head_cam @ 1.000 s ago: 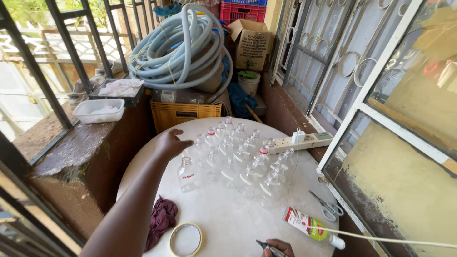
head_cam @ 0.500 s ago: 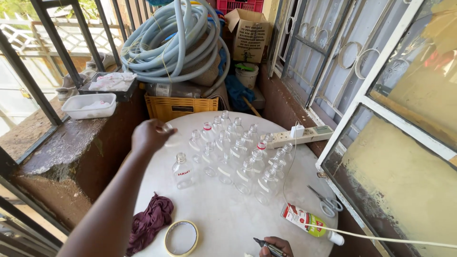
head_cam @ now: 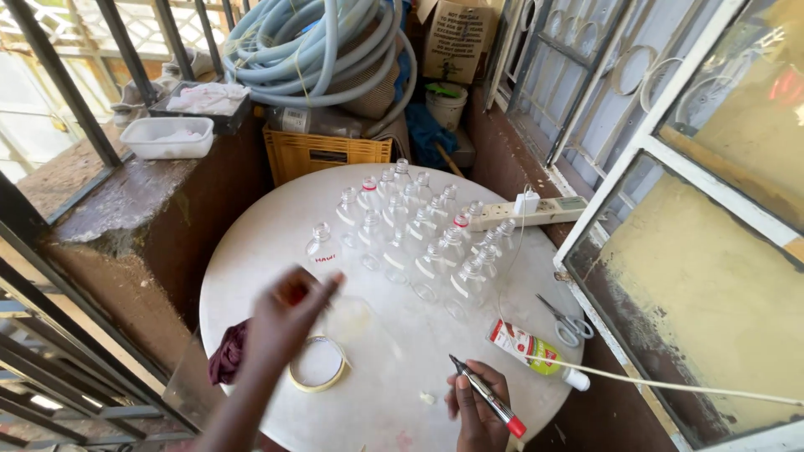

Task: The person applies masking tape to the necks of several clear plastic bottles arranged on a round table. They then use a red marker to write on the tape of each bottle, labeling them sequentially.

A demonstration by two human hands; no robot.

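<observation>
My left hand [head_cam: 285, 322] hovers over the near left of the round white table [head_cam: 251, 259]. It is motion-blurred and closed around what looks like a clear plastic bottle [head_cam: 356, 322]. At the table's near edge, my right hand [head_cam: 477, 402] grips a marker pen [head_cam: 490, 400] with a red end. Several clear small bottles [head_cam: 419, 234], some with red caps, stand grouped at the table's middle and far side. One bottle [head_cam: 321, 244] stands apart to their left. A roll of tape [head_cam: 318, 364] lies flat just below my left hand.
A maroon cloth [head_cam: 228, 351] lies at the left edge. Scissors [head_cam: 569, 322], a tube with a white cap [head_cam: 536, 351] and a power strip [head_cam: 536, 213] sit on the right side. Behind the table are a yellow crate [head_cam: 331, 155], coiled hose [head_cam: 318, 50] and a cardboard box [head_cam: 456, 38].
My left hand has drawn back from the bottle group toward me, now with a clear bottle in it. The camera has tilted down, and my right hand with the marker shows more fully.
</observation>
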